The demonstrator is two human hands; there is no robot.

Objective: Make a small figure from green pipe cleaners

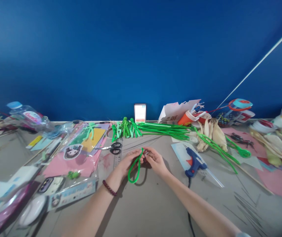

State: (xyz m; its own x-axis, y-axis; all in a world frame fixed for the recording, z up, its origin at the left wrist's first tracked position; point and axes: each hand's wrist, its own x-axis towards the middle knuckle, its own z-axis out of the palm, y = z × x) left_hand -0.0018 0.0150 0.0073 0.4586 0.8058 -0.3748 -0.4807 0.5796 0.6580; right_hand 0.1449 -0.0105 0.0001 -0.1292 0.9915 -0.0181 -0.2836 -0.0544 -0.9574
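Grasping a looped green pipe cleaner [132, 181] with the left hand [128, 161], above the table [164, 212] between scissors [112, 148] and glue gun [194, 163]; curling the right hand [155, 161] at its top, too overlapped to tell whether pinching; hiding its ends there

Blue wall [141, 56] behind grey table [143, 210]

one green loop [132, 181] held between the fingers [152, 157] | one glue gun [194, 162] seen to their right | one pair of scissors [110, 148] seen to their left | one upright screen [140, 113] counted beyond them
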